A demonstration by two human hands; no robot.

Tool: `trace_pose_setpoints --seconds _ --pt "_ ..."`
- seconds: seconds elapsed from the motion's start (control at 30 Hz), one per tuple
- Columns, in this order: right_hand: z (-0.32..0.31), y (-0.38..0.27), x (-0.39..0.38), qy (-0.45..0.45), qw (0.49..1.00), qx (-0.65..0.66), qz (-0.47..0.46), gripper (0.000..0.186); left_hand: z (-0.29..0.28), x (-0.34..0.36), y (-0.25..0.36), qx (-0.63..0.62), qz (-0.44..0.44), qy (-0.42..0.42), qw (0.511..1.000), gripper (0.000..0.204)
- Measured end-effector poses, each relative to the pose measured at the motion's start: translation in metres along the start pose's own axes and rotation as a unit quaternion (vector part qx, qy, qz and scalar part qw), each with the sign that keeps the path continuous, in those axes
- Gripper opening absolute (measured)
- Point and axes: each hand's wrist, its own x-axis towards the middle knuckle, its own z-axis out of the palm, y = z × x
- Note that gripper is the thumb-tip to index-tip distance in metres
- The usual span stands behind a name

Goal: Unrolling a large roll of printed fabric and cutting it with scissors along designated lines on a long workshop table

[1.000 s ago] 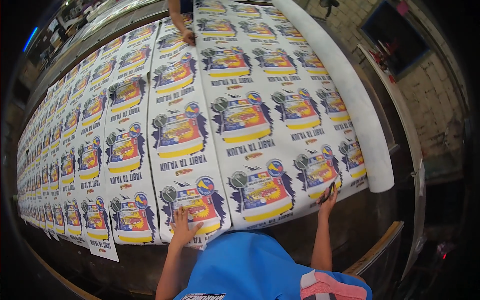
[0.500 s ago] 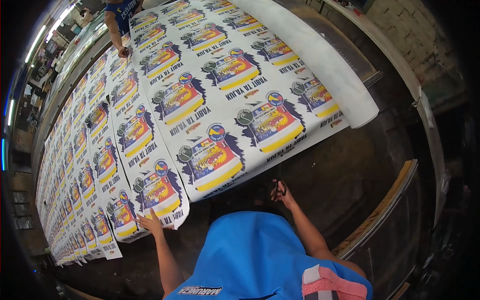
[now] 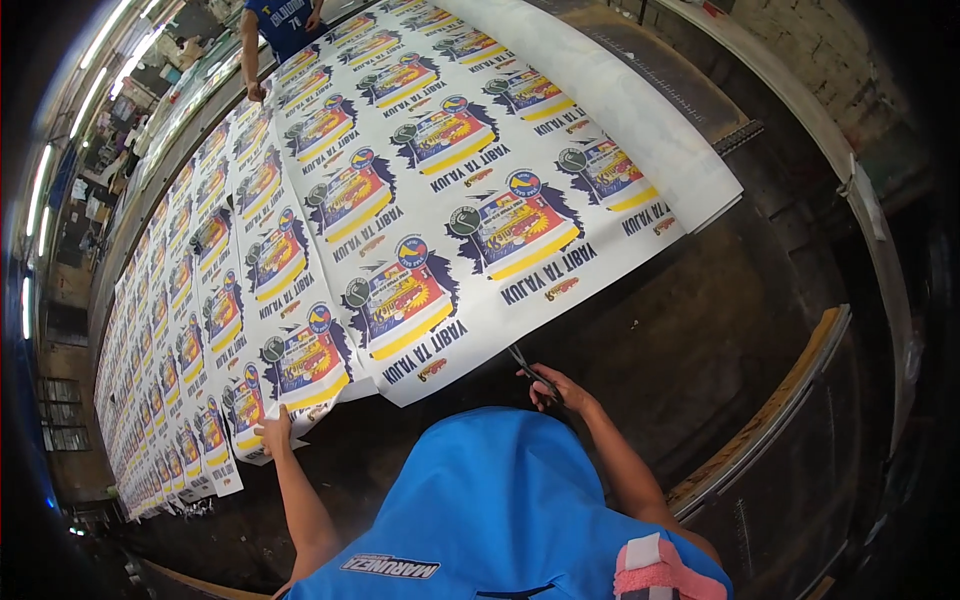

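My left hand point(image 3: 274, 432) is closed on the near edge of a printed strip point(image 3: 308, 375), whose corner curls up beside the fingers. Scissors point(image 3: 519, 361) are in my right hand point(image 3: 558, 388), with the blades a little apart and pointing at the near edge of a wide white printed sheet point(image 3: 480, 310). Repeated purple, yellow and red designs cover this sheet. It lies beside the strip, and its near corner rests just right of the strip's curled end.
A thick white roll point(image 3: 640, 110) lies along the sheet's right side on the dark table point(image 3: 640, 320). At the far end stands a person in a blue shirt point(image 3: 285, 25), one hand point(image 3: 256, 93) at the sheets' edge. A curved wooden edge point(image 3: 760, 410) is at the right.
My left hand has gone from lying flat on the strip to gripping its edge, which is now lifted and curled. My right hand has brought the scissors nearer the wide sheet, blades forward.
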Motion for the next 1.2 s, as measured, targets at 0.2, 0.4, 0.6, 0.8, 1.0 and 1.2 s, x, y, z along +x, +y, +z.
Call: trace_pose_setpoints --seconds 0.2,0.4,0.6,0.8,1.0,1.2 --pt "0.006 0.007 -0.032 0.025 0.996 0.08 -0.034 0.058 -0.032 0.025 -0.024 -0.169 0.144 -0.122 0.967 0.113" --pt "-0.001 0.01 -0.039 0.016 0.989 0.129 -0.076 0.06 -0.031 -0.015 -0.02 0.008 0.063 0.09 0.994 0.096" --pt "0.021 -0.007 0.015 0.022 1.0 -0.019 0.005 0.051 0.003 -0.152 0.112 -0.173 0.57 0.07 0.8 0.086" --pt "0.056 -0.021 0.024 0.123 0.992 0.007 -0.019 0.056 0.02 -0.336 0.198 -0.029 0.699 -0.022 0.715 0.119" --pt "0.064 -0.034 0.015 0.157 0.987 0.02 -0.011 0.062 0.032 -0.346 0.215 0.026 0.736 -0.018 0.676 0.077" --pt "0.051 -0.055 0.07 0.155 0.988 -0.009 -0.018 0.055 0.035 -0.34 0.206 -0.044 0.744 -0.043 0.666 0.073"
